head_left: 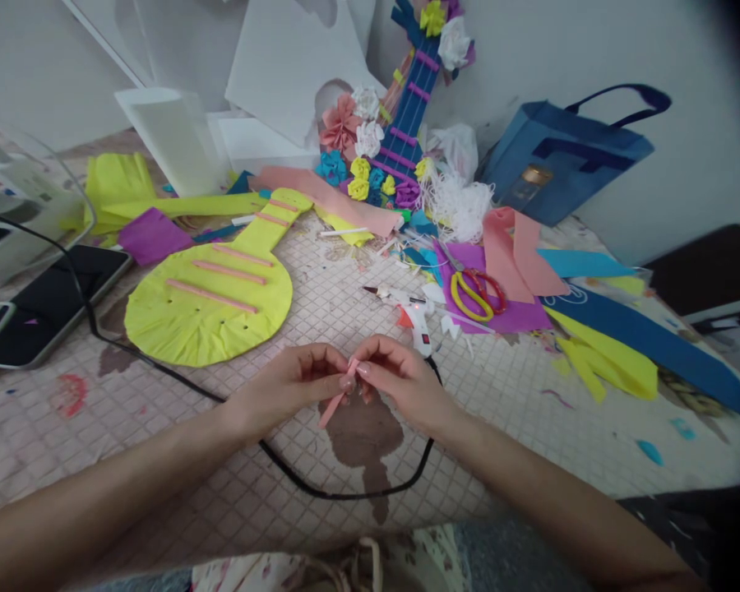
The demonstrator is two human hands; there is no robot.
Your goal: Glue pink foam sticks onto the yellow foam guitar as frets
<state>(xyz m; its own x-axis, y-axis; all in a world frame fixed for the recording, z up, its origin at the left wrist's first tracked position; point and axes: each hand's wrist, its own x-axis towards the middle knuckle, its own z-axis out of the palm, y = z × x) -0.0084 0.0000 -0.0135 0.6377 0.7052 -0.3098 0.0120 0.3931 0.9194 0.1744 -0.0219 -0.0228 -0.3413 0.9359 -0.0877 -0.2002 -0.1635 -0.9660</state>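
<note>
Two hands are meeting over the near part of the table (511, 407), and between their fingertips a narrow pink strip (331, 411) is showing, its loose end slanting down and toward the wearer's left. It is looking like folded paper, so it is probably weighing next to nothing, bending easily, offering a dry, unslippery surface and risking creases or tears under a hard pull; pinching lightly near an end, flat across its width, is seeming the best hold. The left hand (299, 378) is keeping its grip nearly closed, thumb against forefinger on the strip; the right hand (404, 382) is pinching near the upper end with an equally narrow grip, its lower fingers partly hidden. Beyond them, a yellow banjo-shaped piece (191, 337) is lying with similar pink bars (229, 272) across it, and a glue gun (416, 311) is resting near the right hand.
</note>
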